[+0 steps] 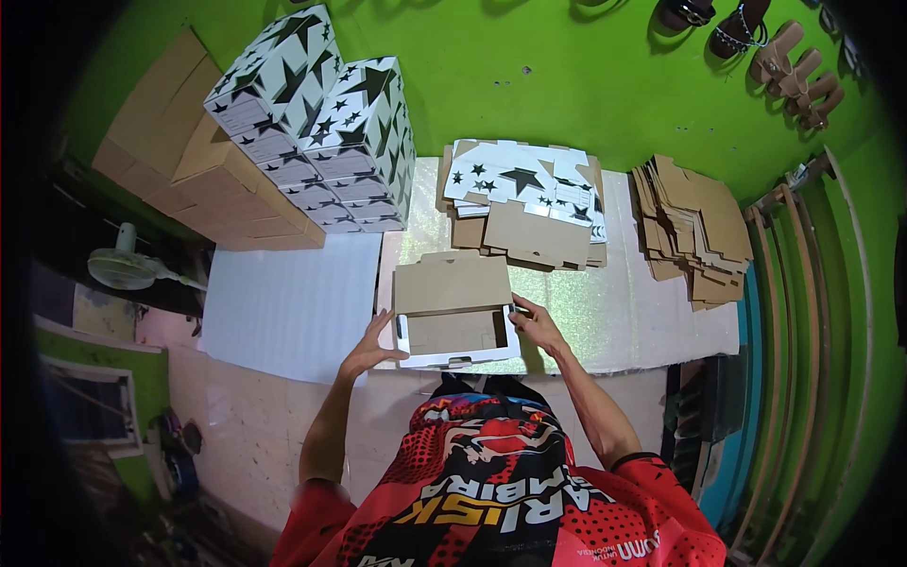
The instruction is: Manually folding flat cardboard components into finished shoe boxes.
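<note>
A cardboard box (453,286) stands at the table's near edge, its brown lid raised toward the far side and its brown inside showing. White covers its front and side walls. My left hand (376,346) grips its left side, with the thumb at the near corner and the fingers along the wall. At the right wall, my right hand (537,326) holds the box near the lid's hinge; some of its fingertips are hidden. Just beyond the lid lies a pile of flat white cardboard blanks (520,175) printed with black stars, with a brown blank (537,234) on its near side.
Star-printed boxes (354,142) are stacked at the far left beside large brown cartons (241,194). Flat brown blanks (694,213) lie on the table's right. A white foam sheet (288,307) covers the left part. Sandals (789,71) hang on the green wall; a fan (123,267) stands left.
</note>
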The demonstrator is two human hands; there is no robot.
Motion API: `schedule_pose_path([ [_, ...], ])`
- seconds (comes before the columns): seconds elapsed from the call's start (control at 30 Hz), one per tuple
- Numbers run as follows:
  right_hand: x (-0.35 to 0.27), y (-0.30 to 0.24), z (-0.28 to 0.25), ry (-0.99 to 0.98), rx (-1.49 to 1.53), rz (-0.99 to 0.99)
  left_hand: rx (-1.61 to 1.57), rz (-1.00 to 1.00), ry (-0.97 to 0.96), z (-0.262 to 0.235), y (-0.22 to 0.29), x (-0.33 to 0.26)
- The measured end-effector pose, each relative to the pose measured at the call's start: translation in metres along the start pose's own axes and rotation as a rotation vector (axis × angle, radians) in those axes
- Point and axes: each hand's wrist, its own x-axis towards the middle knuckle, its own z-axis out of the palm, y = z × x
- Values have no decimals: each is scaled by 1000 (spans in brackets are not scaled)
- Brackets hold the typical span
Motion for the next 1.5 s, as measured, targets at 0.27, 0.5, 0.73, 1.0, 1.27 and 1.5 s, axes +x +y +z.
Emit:
schedule_pose_path([
  [0.27,-1,0,2,54,146,-7,-277,66,61,0,6,-4],
  [0.5,4,15,-7,106,13,-147,47,226,210,1,-3,-3],
  [0.73,-48,-39,17,105,-798,-507,-42,388,428,23,-16,-37],
  [1.0,-47,-24,40,-132,-1161,-585,624,482,154,28,59,-25],
  [1.27,-46,-23,39,-102,-1115,-583,472,607,140,31,41,-8],
  [1.5,-50,-19,46,-16,-1038,-561,466,531,201,44,38,-6],
])
